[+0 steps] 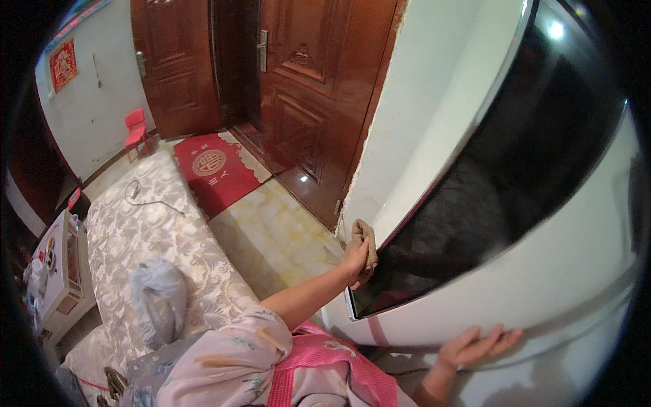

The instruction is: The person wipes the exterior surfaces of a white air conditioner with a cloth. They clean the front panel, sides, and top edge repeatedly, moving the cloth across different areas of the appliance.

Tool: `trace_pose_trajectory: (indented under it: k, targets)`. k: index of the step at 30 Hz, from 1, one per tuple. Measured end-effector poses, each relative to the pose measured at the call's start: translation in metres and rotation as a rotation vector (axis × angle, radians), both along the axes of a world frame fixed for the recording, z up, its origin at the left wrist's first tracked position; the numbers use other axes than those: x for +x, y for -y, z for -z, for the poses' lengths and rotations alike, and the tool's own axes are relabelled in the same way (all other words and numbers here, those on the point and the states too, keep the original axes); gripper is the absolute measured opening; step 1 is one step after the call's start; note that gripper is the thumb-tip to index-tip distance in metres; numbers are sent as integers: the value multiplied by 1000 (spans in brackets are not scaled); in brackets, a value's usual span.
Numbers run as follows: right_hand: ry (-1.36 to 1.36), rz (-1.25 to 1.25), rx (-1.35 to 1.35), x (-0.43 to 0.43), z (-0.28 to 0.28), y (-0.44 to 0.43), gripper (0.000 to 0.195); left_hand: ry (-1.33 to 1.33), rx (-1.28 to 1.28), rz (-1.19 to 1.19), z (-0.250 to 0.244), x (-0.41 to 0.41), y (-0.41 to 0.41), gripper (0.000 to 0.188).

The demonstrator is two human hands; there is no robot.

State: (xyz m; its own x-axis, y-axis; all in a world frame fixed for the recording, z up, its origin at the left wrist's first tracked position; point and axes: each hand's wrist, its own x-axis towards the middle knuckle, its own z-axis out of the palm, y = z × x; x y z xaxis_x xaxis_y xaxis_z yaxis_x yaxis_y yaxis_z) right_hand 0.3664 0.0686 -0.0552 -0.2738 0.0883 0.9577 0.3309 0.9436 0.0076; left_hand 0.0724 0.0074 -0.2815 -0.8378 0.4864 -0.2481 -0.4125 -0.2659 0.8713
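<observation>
A folded brown cloth point(363, 239) is in my left hand point(357, 262), held at the edge of a large dark glossy flat screen point(457, 203), close to its near corner. The screen has a thin silver rim, and a lamp reflects in its far end. My right hand point(478, 347) is raised palm up, with fingers apart and nothing in it, in front of the white surface point(554, 274) below the screen. A pink apron strap point(330, 351) crosses my light patterned clothing.
To the left is a couch point(168, 219) with patterned covering, bearing a pale fabric bundle point(158, 300) and a cable point(152, 203). Beyond lie a red doormat point(224, 178), brown doors point(315, 91) and a small red chair point(136, 129). A cluttered table point(56, 269) stands far left.
</observation>
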Motion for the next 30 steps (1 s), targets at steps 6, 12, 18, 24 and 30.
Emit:
trace_pose_trajectory:
  k: [6,12,18,24,30]
  targets:
    - [-59,-50,19,-7,4,-1,46,-361,-192,-77,-30,-16,-3,59]
    - [-71,-40,-12,-7,7,3,46,-772,-58,-151,-200,15,16,65]
    - [-70,-52,1,-8,2,3,45,-1202,-61,-282,-247,46,22,76]
    - [-60,-76,-17,-8,3,2,46,-1234,-112,-328,-173,38,20,68]
    - [-41,-57,-9,-5,3,2,47,-960,-56,-129,-64,25,27,69]
